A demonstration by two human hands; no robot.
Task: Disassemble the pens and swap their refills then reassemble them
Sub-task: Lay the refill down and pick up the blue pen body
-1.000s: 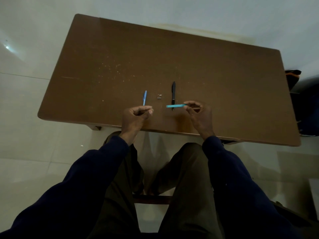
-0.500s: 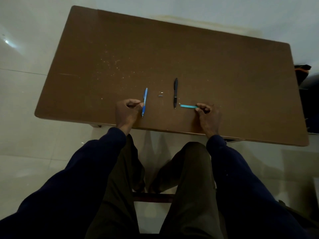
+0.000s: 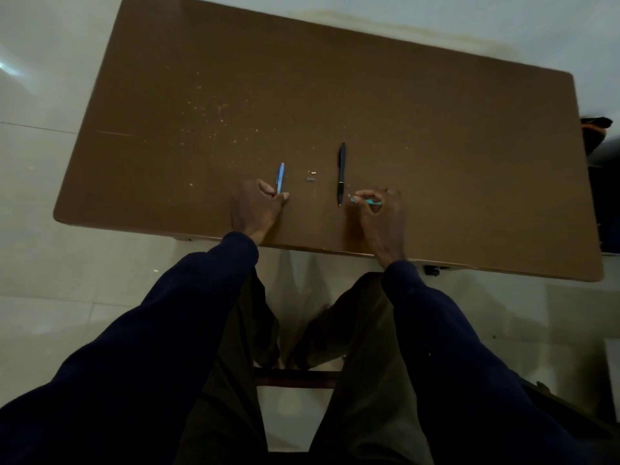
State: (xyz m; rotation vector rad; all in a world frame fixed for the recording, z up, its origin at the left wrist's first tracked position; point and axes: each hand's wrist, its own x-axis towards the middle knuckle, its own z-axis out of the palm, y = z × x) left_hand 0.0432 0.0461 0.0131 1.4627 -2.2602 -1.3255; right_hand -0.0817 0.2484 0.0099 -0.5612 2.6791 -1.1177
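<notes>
Head view: left hand [image 3: 257,207] has its grip clamped on the blue pen [image 3: 280,176]; right hand [image 3: 380,214] has its grip pinching a teal piece [image 3: 370,202], perhaps a barrel; black pen [image 3: 341,172] lies between them.

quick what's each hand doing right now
left hand: grips the blue barrel
right hand: pinches the teal piece

You're wearing the camera on your head, and it's looking forward and steeply down from well above the table [image 3: 335,78]. It's taking in nearly the whole top, which is lying skewed, right end lower. The wide lens is bowing its edges. Your sleeves [image 3: 151,347] are filling the bottom corners. Your left hand [image 3: 256,209], gripping the blue pen [image 3: 280,176], and your right hand [image 3: 382,213], pinching the teal barrel [image 3: 367,202], are sitting near centre frame, with the floor [image 3: 40,229] showing around.
</notes>
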